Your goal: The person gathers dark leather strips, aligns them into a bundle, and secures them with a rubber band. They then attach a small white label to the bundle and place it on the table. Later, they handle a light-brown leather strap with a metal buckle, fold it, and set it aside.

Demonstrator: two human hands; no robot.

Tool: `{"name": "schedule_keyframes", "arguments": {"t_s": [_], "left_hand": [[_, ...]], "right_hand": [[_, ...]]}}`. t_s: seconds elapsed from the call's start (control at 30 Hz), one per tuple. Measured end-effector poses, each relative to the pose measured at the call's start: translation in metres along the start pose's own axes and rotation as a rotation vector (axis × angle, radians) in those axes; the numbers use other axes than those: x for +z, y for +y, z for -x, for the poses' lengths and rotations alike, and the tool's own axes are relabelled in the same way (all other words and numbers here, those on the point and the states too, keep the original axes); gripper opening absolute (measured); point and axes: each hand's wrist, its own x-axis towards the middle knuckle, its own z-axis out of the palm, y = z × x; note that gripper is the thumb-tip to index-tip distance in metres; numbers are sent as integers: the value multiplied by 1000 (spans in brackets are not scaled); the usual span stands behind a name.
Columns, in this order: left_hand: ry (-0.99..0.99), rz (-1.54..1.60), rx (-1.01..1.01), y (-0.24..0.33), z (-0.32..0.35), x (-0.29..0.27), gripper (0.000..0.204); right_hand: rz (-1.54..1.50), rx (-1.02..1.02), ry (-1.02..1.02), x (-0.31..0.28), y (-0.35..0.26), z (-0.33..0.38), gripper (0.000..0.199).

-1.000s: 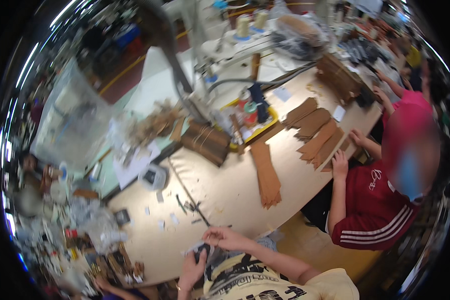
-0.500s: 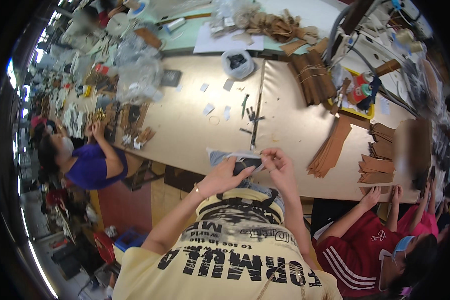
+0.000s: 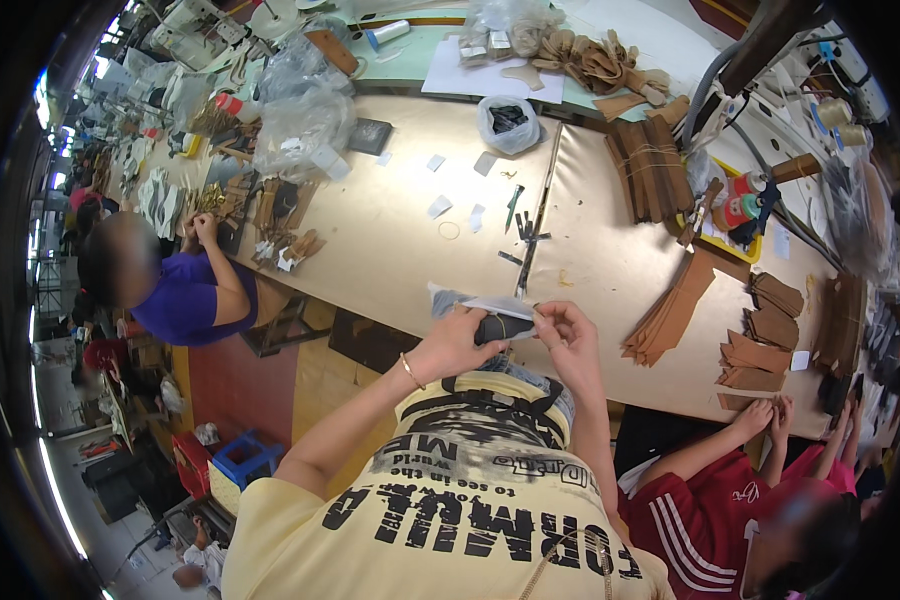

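Note:
Close to my waist, at the table's near edge, both hands hold a small clear plastic bag (image 3: 446, 298) with whitish, crinkled sides. Inside or against it lies a dark rolled bundle (image 3: 500, 328) crossed by a thin yellowish band. My left hand (image 3: 450, 345) wraps the left side, its thumb pressing on the dark bundle. At the right end, thumb and fingertips of my right hand (image 3: 570, 335) pinch the bag's edge. Beyond them on the table are small black strips (image 3: 526, 232), a green-handled tool (image 3: 513, 208) and a loose rubber band (image 3: 449, 231).
A plastic-lined tub (image 3: 508, 124) of black pieces stands farther back. Brown leather strips (image 3: 663, 315) fan out at right, near banded bundles (image 3: 648, 165) and a yellow tray (image 3: 740, 240). Co-workers sit at left, in a purple shirt (image 3: 192, 305), and at right, in a red one (image 3: 700, 510).
My view has shifted, so the table's things appear farther right. Both hands keep hold of the bag; more of the dark bundle and its band shows.

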Motion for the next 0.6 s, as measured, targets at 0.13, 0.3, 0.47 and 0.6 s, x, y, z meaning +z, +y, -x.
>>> {"name": "schedule_keyframes", "arguments": {"t_s": [0.13,0.3,0.47,0.6], "left_hand": [[35,-17,8,0,13,15,60],[-26,140,-72,1,19,19,58],[69,179,-104,11,39,23,61],[220,140,-20,18,55,26,60]], "right_hand": [[33,-34,3,1,2,8,14],[37,-25,-23,3,-2,8,15],[171,-63,-92,5,-16,12,15],[259,-132,-76,12,-28,21,13]]}}
